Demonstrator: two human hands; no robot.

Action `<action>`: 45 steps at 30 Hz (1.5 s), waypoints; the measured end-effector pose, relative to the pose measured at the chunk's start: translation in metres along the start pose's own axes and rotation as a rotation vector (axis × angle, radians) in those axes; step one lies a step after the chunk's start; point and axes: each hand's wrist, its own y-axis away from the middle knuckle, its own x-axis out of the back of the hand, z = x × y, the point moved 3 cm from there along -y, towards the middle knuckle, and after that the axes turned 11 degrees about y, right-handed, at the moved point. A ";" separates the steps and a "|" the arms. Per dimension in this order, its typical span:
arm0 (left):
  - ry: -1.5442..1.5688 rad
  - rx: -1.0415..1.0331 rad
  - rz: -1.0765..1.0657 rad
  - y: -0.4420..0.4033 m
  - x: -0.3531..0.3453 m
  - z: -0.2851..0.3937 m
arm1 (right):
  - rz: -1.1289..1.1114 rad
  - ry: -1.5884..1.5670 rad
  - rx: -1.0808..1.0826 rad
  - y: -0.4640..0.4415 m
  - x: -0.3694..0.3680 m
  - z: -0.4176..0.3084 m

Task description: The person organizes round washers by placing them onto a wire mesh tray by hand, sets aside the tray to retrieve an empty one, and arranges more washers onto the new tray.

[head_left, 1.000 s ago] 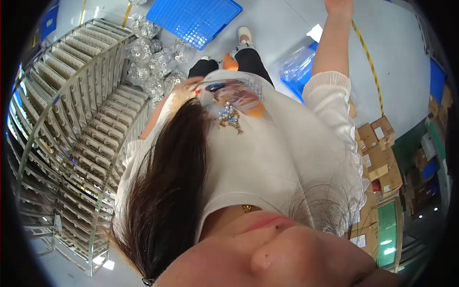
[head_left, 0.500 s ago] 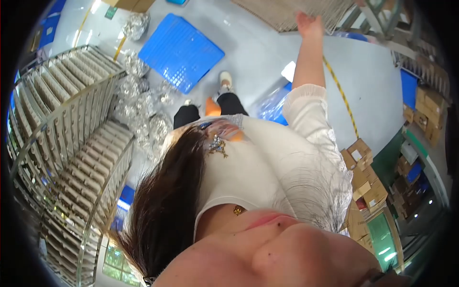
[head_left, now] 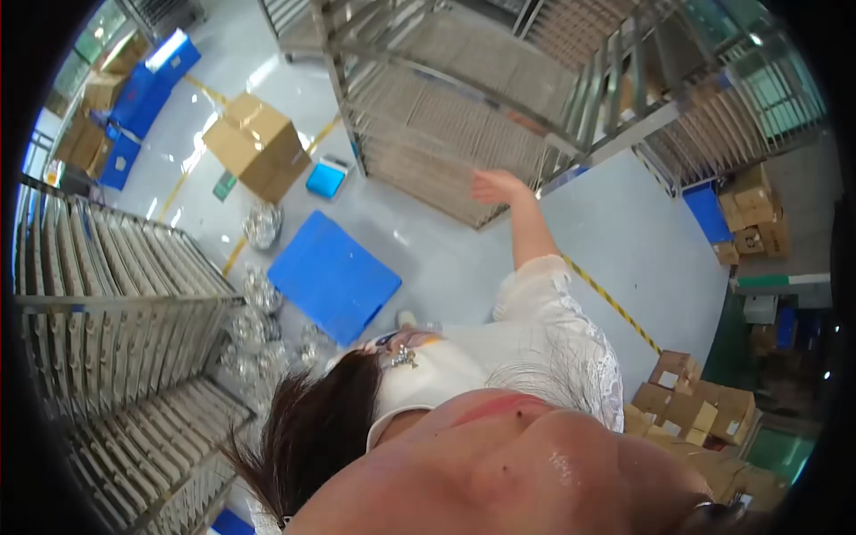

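My right hand [head_left: 499, 187] reaches forward from a white lace-trimmed sleeve. It is open and looks empty, its fingers loosely bent and pointing left. From this view it overlaps the near corner of a metal rack [head_left: 446, 116] with woven-looking, tan mesh trays; whether it touches them I cannot tell. My left hand is out of view. Below and left of the right hand, a blue plastic pallet [head_left: 334, 276] lies flat on the floor.
Tall racks of slatted trays [head_left: 125, 339] stand along the left. Clear plastic-wrapped bundles [head_left: 259, 330] lie beside them. A cardboard box [head_left: 256, 147] and a small blue item [head_left: 327, 178] sit on the floor ahead. Stacked cartons [head_left: 695, 406] are at right, near a yellow-black floor line [head_left: 615, 308].
My view has tilted up, bringing much more of the mesh rack and the cardboard box into sight. The right hand appears lower and further left, with its fingers less spread.
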 end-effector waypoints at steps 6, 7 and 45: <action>0.167 0.013 0.113 -0.036 0.041 -0.022 | 0.226 -0.213 1.112 0.247 0.030 -0.236; 0.218 0.008 0.131 -0.045 0.049 -0.027 | 0.179 -0.249 1.239 0.275 0.050 -0.263; 0.751 -1.486 -1.119 0.425 -0.097 0.628 | -0.184 -0.269 1.704 0.489 -0.074 -0.195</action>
